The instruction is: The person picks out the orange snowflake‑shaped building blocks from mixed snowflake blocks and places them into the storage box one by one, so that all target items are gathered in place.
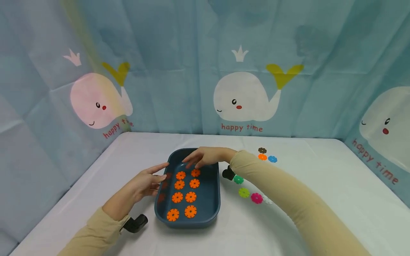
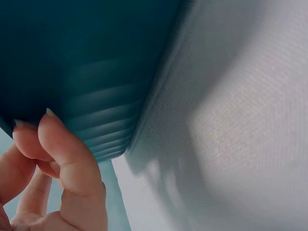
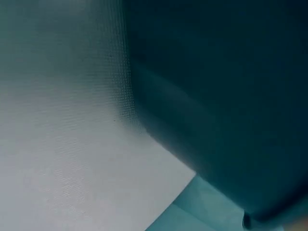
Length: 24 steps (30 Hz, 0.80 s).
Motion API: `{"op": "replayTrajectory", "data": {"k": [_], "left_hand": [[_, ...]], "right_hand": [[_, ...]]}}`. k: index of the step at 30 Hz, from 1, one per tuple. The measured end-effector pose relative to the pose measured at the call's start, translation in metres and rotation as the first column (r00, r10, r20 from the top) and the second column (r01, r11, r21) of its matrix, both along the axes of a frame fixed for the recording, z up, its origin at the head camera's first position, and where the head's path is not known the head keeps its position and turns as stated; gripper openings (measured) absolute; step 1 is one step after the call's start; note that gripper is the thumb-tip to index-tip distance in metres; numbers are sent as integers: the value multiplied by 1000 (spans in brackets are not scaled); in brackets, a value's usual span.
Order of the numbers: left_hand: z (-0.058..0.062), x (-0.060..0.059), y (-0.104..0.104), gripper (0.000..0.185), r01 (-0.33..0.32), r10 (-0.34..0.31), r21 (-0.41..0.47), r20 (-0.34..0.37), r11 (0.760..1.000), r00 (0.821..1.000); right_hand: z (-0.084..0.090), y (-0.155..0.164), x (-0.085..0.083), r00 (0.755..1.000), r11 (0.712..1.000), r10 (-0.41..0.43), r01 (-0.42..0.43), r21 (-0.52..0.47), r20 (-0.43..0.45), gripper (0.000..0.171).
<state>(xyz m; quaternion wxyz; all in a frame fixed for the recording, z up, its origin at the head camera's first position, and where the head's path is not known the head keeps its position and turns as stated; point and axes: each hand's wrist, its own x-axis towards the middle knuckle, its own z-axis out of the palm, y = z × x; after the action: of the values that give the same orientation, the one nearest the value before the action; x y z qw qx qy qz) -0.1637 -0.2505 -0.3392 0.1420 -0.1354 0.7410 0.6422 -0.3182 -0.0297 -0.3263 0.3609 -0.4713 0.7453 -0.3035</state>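
At the centre of the head view, low in the frame, a dark blue rounded rectangular plastic tray [image 1: 214,199] sits on the white cloth-covered table [image 1: 320,199], with eight orange snowflake-shaped plastic discs [image 1: 190,197] lying in two columns on its floor. The left hand [image 1: 145,182] lies at the tray's left rim with fingers straight and relaxed, the fingertips at the rim; in the left wrist view its fingertips [image 2: 53,134] touch the tray's ribbed outer wall [image 2: 101,110]. The right hand [image 1: 205,156] reaches over the tray's far end, fingers extended and slightly spread, holding nothing that can be seen. To the right of the tray, loose discs lie on the cloth: a green one [image 1: 238,179], a yellow-green one [image 1: 243,192], a pink one [image 1: 256,198], and farther up an orange one [image 1: 262,156] just beside a blue one [image 1: 272,159]. The right wrist view shows only blurred tray wall [image 3: 231,106] and cloth.
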Motion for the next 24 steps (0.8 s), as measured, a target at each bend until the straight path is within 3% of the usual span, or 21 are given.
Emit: {"op": "replayTrajectory", "data": {"k": [8, 17, 24], "left_hand": [[-4, 1, 4, 55, -4, 4, -12, 1, 1000, 1000], [-4, 2, 4, 55, -3, 3, -5, -4, 1000, 1000], [-1, 1, 0, 56, -5, 5, -1, -7, 1000, 1000]], "right_hand": [[-12, -12, 0, 999, 997, 27, -29, 76, 23, 54], [-17, -20, 3, 998, 987, 55, -50, 155, -32, 60], [-19, -26, -2, 998, 995, 6, -1, 98, -55, 57]]}}
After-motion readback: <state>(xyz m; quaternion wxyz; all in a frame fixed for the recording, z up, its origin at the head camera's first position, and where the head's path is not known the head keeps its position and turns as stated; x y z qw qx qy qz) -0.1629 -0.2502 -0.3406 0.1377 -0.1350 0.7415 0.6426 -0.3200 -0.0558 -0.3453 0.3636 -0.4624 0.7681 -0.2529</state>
